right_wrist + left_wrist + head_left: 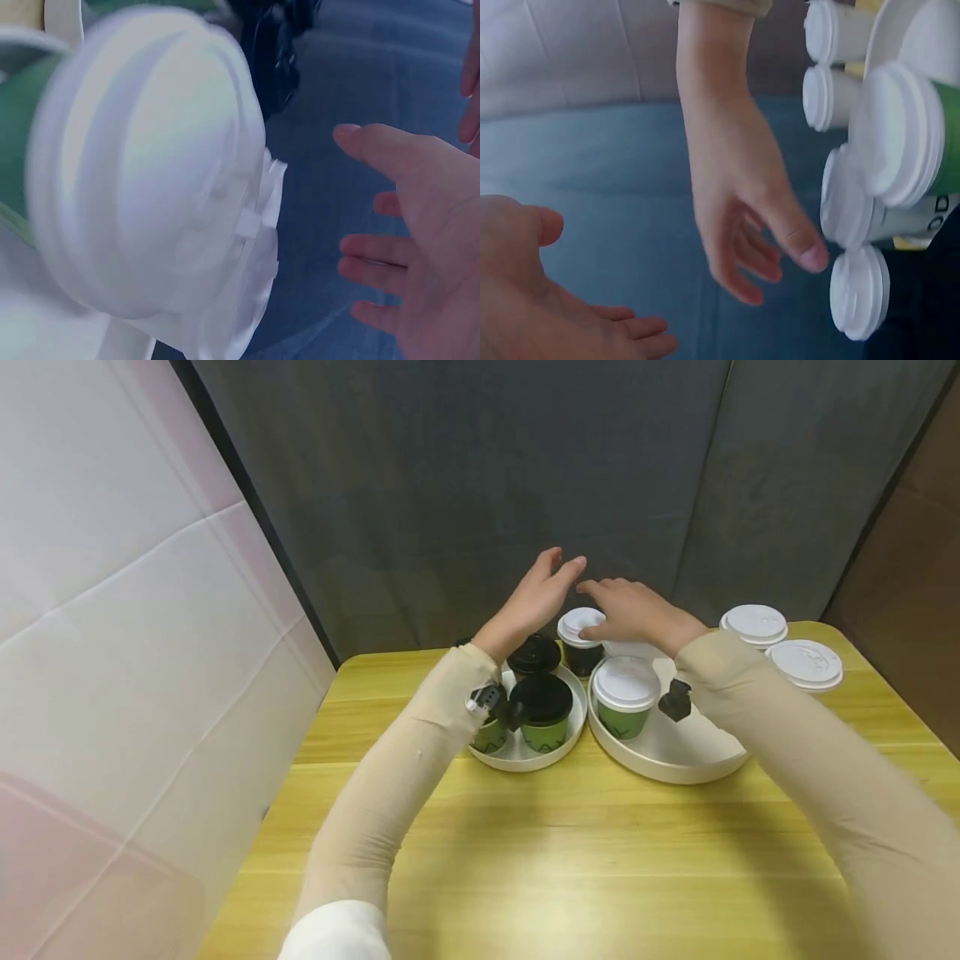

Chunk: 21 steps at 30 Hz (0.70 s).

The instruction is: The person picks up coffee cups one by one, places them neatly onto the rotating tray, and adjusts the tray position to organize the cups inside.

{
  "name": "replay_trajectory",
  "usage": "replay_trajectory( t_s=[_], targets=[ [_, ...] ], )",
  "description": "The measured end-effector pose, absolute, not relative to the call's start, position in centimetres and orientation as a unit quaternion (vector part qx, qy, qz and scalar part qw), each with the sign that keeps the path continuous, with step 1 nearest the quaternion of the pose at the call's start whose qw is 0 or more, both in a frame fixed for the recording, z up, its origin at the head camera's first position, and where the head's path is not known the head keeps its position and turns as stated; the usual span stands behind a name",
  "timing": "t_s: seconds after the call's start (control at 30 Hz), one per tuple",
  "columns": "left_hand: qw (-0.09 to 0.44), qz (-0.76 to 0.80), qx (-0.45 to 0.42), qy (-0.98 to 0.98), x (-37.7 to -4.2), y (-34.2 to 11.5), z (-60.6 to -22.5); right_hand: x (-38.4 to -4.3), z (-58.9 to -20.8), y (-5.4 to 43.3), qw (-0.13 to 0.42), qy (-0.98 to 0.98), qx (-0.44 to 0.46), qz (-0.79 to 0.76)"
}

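My left hand (536, 597) is held above the black-lidded cups, its fingers loosely extended and holding nothing. Facing it, my right hand (633, 612) hovers over the back of the larger tray, thumb near a white-lidded black cup (583, 658). In the right wrist view the fingers of my right hand (427, 225) are spread, apart from the large white lid (172, 165). A green cup with a white lid (626, 689) stands in the larger white tray (697, 756). Green cups with black lids (542, 697) stand in the smaller white tray (525, 766), partly hidden by my left forearm.
Two more white-lidded cups, one in front (806, 663) and one behind (753, 623), stand at the right, partly behind my right arm. A dark grey partition (480, 485) rises behind the wooden table (555, 852). A pale panel (135, 610) flanks the left side.
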State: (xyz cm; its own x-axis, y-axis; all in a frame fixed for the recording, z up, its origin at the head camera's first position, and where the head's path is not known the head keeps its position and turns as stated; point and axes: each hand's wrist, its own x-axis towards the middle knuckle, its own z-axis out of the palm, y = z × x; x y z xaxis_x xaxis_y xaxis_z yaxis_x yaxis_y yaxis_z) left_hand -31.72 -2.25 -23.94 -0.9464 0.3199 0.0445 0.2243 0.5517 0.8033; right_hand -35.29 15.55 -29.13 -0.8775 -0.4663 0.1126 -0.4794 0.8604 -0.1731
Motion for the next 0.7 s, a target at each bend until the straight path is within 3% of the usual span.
replay_trajectory(
  t_s=[0.43, 0.7],
  targets=[
    [0.166, 0.426, 0.100, 0.884, -36.6, -2.9, -26.7, -37.7, -30.2, 14.4, -0.072, -0.975, 0.205, 0.054],
    [0.177, 0.389, 0.113, 0.897, -36.5, -2.7, -28.0, -37.5, -30.6, 13.9, -0.099, -0.977, 0.185, 0.040]
  ],
)
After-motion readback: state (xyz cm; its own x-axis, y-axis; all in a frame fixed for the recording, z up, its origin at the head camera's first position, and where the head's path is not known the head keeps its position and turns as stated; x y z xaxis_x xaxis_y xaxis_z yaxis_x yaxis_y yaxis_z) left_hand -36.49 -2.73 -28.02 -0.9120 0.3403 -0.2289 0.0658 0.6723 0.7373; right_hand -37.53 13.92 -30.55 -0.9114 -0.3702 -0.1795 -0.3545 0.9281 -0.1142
